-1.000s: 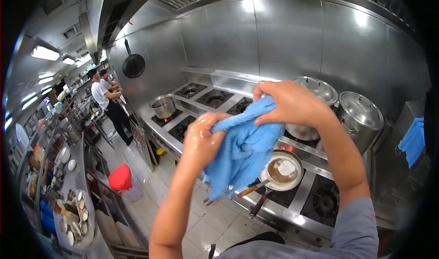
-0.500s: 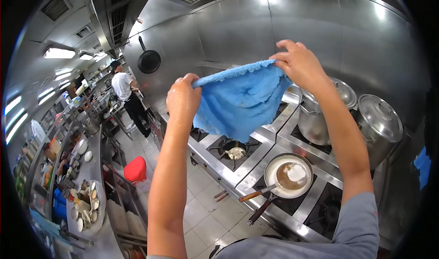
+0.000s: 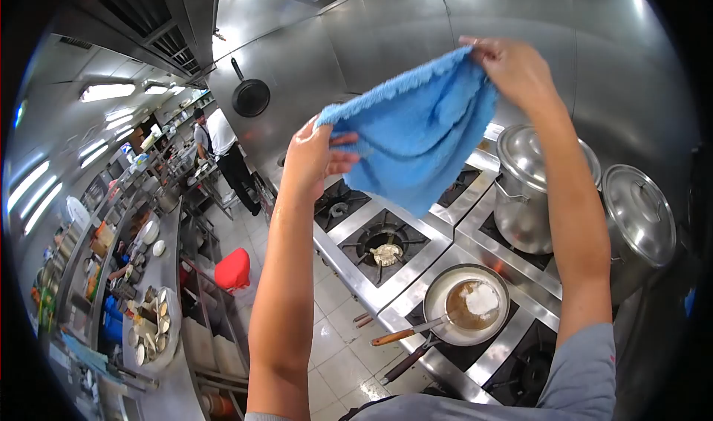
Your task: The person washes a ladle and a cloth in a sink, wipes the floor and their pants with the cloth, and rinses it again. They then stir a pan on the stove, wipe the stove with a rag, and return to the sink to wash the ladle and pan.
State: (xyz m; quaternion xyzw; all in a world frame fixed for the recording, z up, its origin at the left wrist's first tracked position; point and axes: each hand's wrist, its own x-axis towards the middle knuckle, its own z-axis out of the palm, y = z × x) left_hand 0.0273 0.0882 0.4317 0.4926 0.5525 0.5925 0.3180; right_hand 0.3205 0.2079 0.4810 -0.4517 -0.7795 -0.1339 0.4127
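A blue towel (image 3: 420, 131) hangs stretched between my two hands above the stove, its lower part drooping in folds. My left hand (image 3: 312, 157) pinches its left corner with the thumb side, the other fingers spread apart in front of the cloth. Higher up, my right hand (image 3: 516, 68) grips the right corner, so the top edge slants upward to the right. Below the towel, an open gas burner (image 3: 382, 246) shows bare grates. A frying pan (image 3: 442, 332) on a nearer burner holds brown liquid and a white lump, with a wooden-handled utensil resting in it.
Two lidded stockpots (image 3: 520, 213) stand at the back right. A black pan (image 3: 251, 97) hangs on the steel wall. At left runs a counter (image 3: 160, 384) with bowls and ladles, beside a red stool (image 3: 232, 269). Farther back stands a person (image 3: 223, 142).
My right hand has risen, tilting the towel's top edge. Fingers of my left hand have opened out while its corner stays held. The person in back has turned.
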